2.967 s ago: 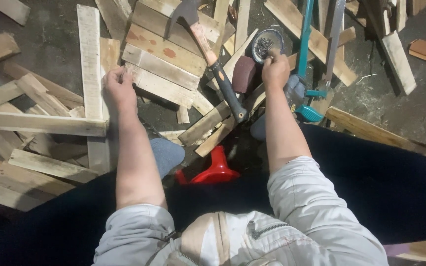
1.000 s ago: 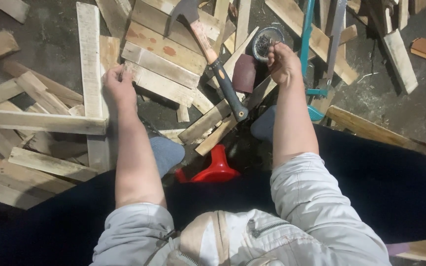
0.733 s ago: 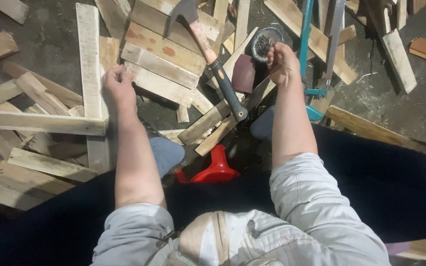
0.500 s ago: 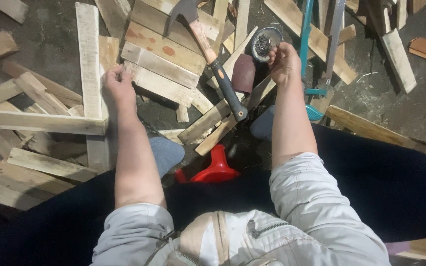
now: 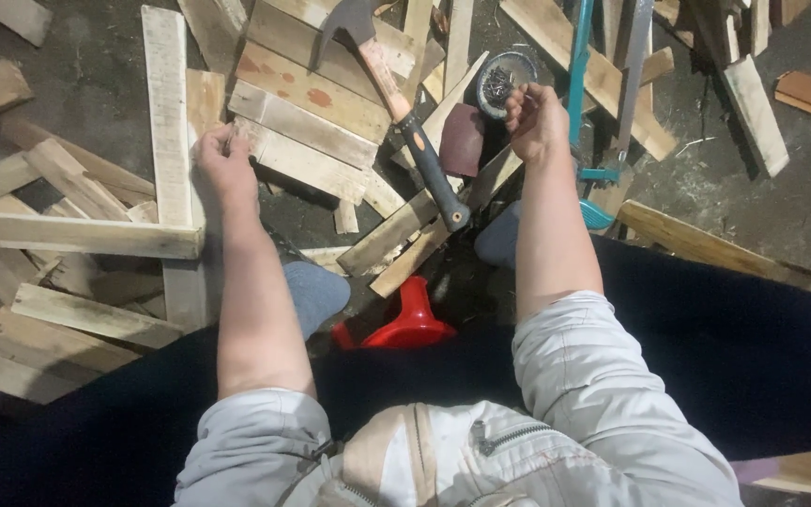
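My left hand (image 5: 227,167) rests on a short pale wooden board (image 5: 203,105), fingers curled over its edge beside a long upright plank (image 5: 167,113). My right hand (image 5: 534,118) hovers at the near edge of a small round tin of nails (image 5: 502,79), fingers pinched together; a thin nail seems to be between them. A claw hammer (image 5: 396,103) with a wooden shaft and black grip lies on the boards between my hands, untouched. A dark red sanding pad (image 5: 463,139) lies just left of my right hand.
Loose pallet boards (image 5: 312,103) cover the dark floor all around. A teal-framed hacksaw (image 5: 582,94) lies right of my right hand. A red plastic stool (image 5: 405,324) sits under me between my grey-socked feet (image 5: 316,286). A long plank (image 5: 77,233) crosses at left.
My right hand has moved up from beside the hacksaw handle to the nail tin and pinched its fingers together. My left hand has stayed on the board.
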